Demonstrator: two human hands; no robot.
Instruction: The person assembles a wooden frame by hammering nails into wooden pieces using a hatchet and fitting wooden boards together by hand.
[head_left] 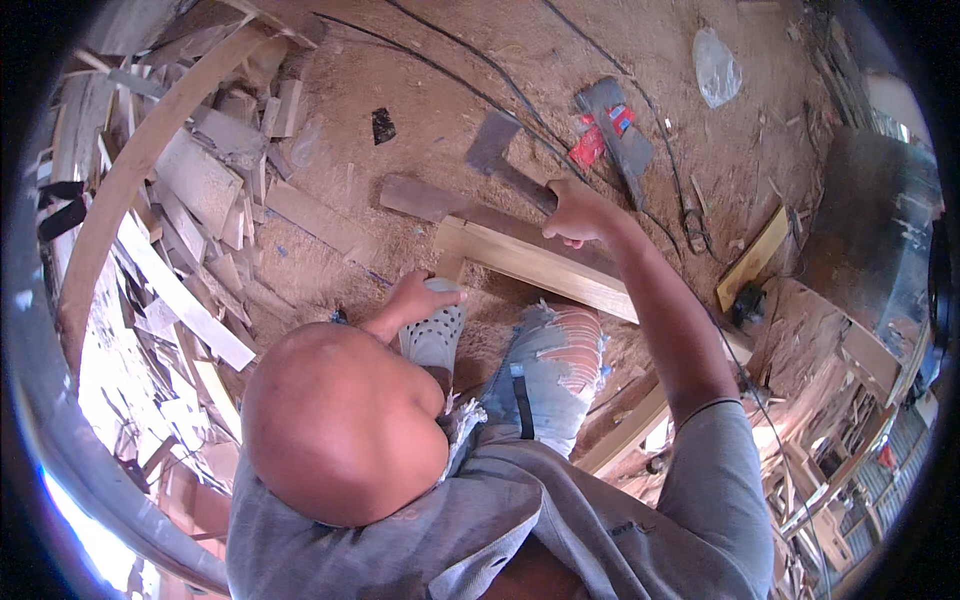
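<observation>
My right hand (pixel 583 212) is closed around the handle of a hatchet (pixel 492 142) with a broad dark head, held over the boards. Below it lies a pale squared wooden beam (pixel 530 262), next to a darker brown board (pixel 425 197). A short wood piece (pixel 450 267) projects from the beam's left end toward me. My left hand (pixel 415 303) is closed at that piece, its thumb stretched above a light perforated clog (pixel 432 335) on my foot. Part of the left fingers is hidden. My knee in torn jeans (pixel 560 350) is close to the beam.
Another dark hatchet-like tool (pixel 610 125) lies beyond my right hand, beside a red packet (pixel 588 148). Black cables (pixel 480 70) cross the sawdust-covered ground. Wood offcuts (pixel 200 170) pile up on the left, under a long curved board (pixel 130 170). A clear plastic bag (pixel 717 68) lies far right.
</observation>
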